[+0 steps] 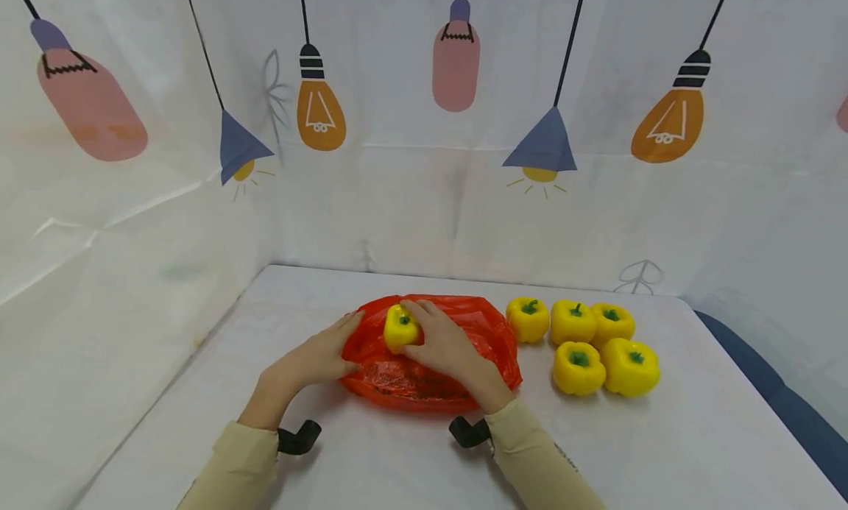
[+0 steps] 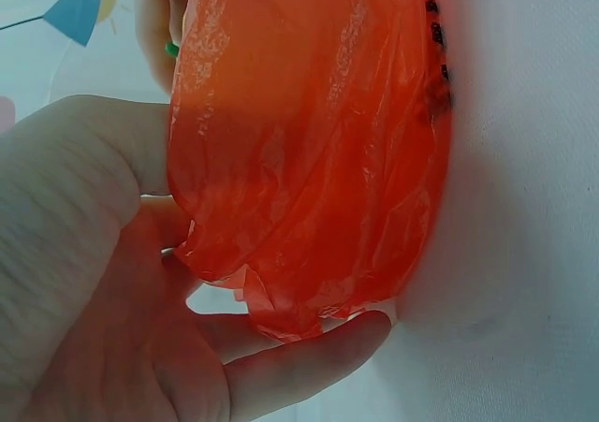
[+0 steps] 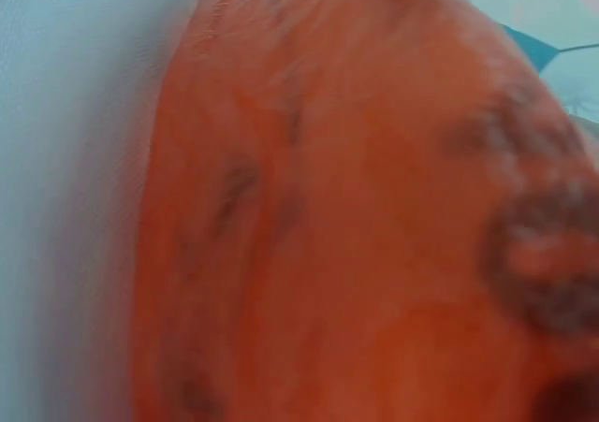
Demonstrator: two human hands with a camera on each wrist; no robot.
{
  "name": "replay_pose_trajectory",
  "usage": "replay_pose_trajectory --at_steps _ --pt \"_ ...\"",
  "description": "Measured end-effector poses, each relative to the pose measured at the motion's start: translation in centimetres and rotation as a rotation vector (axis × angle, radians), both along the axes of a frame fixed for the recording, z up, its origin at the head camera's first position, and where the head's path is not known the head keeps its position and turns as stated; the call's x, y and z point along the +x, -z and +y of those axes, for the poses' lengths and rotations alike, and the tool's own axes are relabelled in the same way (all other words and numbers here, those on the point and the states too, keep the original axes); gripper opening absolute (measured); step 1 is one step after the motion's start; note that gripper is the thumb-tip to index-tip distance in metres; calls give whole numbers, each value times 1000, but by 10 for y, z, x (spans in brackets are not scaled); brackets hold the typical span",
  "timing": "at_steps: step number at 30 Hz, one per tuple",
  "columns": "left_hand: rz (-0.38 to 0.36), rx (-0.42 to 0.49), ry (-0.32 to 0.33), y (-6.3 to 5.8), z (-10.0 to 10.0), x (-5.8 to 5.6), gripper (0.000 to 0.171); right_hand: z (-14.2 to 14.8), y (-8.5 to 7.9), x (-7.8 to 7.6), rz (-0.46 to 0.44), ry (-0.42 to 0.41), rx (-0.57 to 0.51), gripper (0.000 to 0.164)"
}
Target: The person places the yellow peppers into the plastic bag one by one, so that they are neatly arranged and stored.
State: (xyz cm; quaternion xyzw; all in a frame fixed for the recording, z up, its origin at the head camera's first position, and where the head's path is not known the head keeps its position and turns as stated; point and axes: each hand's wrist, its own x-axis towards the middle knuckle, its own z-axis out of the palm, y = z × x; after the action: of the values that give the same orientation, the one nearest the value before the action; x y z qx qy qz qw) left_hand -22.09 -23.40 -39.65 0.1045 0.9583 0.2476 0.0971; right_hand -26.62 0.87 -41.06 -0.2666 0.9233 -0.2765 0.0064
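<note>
A red plastic bag lies on the white table, bulging and creased, with dark print on its near side. My left hand holds the bag's left edge, and the left wrist view shows its thumb and fingers around the crumpled plastic. Over the middle of the bag, my right hand grips a yellow bell pepper from its right side. The pepper's green stem is in sight. In the right wrist view the blurred red bag fills most of the picture and hides the right hand. The bag's inside is mostly hidden.
Several yellow bell peppers stand in a group on the table to the right of the bag. White sheeting printed with lamps hangs behind the table and along its left. Something dark blue lies beyond the table's right edge.
</note>
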Motion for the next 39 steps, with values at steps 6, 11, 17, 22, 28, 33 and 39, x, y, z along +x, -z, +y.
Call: replay_pose_trajectory --at_steps 6,11,17,22,28,33,39 --pt "4 4 0 -1 1 1 88 5 -7 2 -16 2 0 79" --pt "6 4 4 -1 1 2 88 15 -14 5 -29 10 13 80" --pt "-2 -8 -4 -1 1 2 88 30 -19 7 2 -4 44 76" --pt "-7 -13 -18 -1 1 3 89 40 -27 10 13 -6 42 72" --pt "0 -2 2 -3 3 4 88 52 -37 14 30 15 36 71" --pt "1 -11 2 -5 3 5 88 64 -41 14 37 24 35 71" --pt "-9 2 -8 -2 3 5 89 84 -45 17 24 38 -1 70"
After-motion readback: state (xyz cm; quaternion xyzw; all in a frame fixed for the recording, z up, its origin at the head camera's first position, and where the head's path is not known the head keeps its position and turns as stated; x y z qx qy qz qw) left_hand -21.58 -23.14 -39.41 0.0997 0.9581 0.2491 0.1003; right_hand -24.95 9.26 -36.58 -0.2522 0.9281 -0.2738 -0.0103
